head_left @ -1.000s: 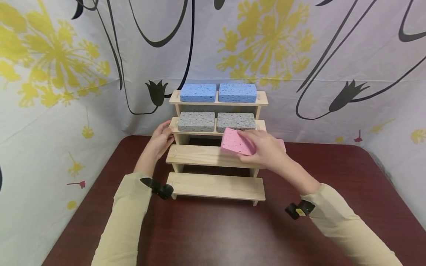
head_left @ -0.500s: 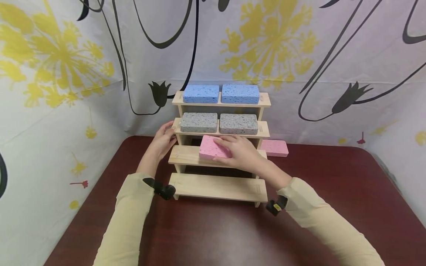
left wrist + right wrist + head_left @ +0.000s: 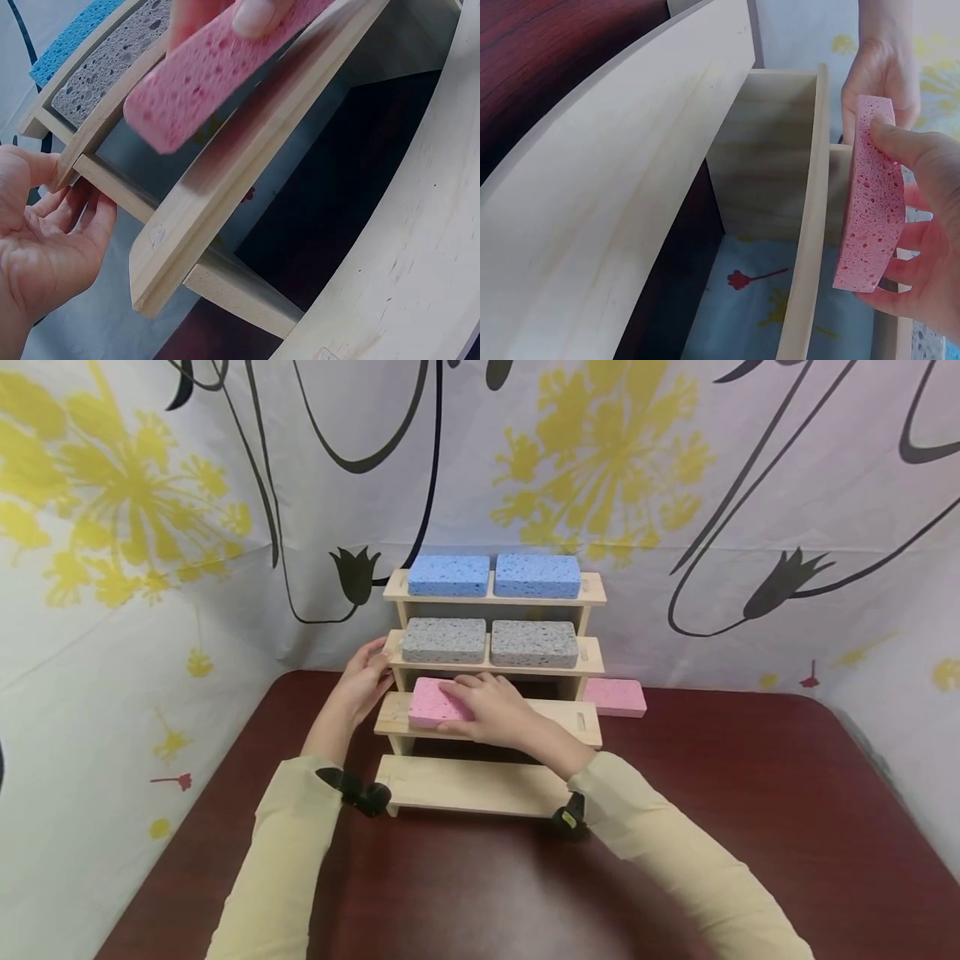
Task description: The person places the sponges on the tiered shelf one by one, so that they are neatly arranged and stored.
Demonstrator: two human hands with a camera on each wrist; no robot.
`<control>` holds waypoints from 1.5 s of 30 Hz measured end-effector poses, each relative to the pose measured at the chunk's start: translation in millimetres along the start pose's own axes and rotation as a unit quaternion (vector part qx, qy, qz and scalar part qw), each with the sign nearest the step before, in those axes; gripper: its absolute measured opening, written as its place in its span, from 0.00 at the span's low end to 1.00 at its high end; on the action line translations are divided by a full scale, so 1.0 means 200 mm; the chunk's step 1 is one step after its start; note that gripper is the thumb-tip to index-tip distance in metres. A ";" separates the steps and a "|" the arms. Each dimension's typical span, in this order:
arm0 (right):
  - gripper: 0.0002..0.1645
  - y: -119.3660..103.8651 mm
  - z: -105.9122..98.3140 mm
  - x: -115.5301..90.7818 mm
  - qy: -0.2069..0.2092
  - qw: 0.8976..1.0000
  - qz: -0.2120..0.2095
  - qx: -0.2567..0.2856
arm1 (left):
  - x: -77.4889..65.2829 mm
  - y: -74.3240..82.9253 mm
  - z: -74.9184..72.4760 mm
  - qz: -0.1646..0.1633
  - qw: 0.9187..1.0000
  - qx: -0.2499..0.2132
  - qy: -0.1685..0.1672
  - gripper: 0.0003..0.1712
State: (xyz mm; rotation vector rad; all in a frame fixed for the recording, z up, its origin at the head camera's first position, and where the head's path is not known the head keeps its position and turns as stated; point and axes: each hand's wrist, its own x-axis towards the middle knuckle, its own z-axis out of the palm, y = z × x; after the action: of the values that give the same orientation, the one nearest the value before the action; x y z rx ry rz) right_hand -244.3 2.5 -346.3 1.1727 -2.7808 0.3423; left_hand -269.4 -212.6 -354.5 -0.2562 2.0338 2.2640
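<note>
My right hand [image 3: 491,710] holds a pink sponge [image 3: 431,702] by its edges, over the left part of the third step down of a wooden tiered stand [image 3: 480,785]. In the left wrist view the sponge [image 3: 187,94] is tilted, with a gap between its near end and the board. My left hand [image 3: 360,685] pinches the left end of the stand's second step, thumb above and fingers beneath, as the left wrist view shows. Two grey sponges [image 3: 444,640] lie side by side on that step. On the top step sit two blue sponges [image 3: 448,575].
Another pink sponge [image 3: 617,697] lies on the dark red table [image 3: 465,893], right of the stand and partly behind it. A patterned cloth wall [image 3: 465,493] rises close behind the table and along its sides.
My right hand has carried the pink sponge leftward along the third step, uncovering the other pink sponge on the table. My left hand has stayed at the stand's left end.
</note>
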 end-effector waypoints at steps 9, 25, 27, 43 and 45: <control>0.38 -0.04 0.08 0.06 -0.015 0.999 -0.012 -0.029 | -0.01 0.00 0.00 -0.002 1.000 0.000 -0.002 0.29; 0.42 0.00 0.12 0.04 0.005 1.000 -0.004 0.019 | 0.00 0.02 0.00 -0.006 1.000 -0.003 -0.001 0.30; 0.44 0.00 0.12 0.03 0.005 1.000 -0.006 0.023 | 0.00 0.02 0.00 -0.007 1.000 -0.005 -0.001 0.30; 0.37 0.16 0.01 -0.28 0.170 0.981 -0.024 0.088 | 0.00 0.00 0.00 -0.005 1.000 -0.014 0.002 0.29; 0.32 0.21 -0.01 -0.33 0.208 0.972 -0.036 0.107 | 0.00 0.00 0.00 -0.002 1.000 -0.017 -0.002 0.29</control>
State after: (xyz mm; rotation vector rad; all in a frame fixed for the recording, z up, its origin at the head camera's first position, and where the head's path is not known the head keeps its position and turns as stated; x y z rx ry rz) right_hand -228.1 77.0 -363.8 1.0883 -2.3749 0.7975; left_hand -268.9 -211.9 -354.7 -0.2586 1.9927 2.2973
